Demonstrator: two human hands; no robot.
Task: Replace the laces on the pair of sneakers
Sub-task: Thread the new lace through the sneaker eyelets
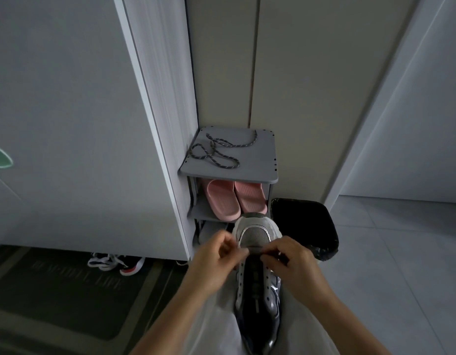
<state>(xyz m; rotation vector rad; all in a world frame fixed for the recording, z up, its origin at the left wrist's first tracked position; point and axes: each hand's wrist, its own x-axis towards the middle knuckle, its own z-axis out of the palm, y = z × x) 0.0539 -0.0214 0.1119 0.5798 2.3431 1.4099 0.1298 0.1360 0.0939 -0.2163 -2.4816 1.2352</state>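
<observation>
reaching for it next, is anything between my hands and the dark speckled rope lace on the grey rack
Nothing visible. The dark speckled rope lace lies on the grey shoe rack top, beyond the grey-and-white sneaker that the left hand and right hand pinch.

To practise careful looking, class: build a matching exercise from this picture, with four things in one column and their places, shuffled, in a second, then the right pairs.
Things
1. lace
2. slippers
3. bin
4. sneaker

Places
A. gripped by the left hand and right hand
B. on top of the rack
C. on the floor, right of the rack
D. on the shelf under the rack's top

Pairs: 1-B, 2-D, 3-C, 4-A
</observation>
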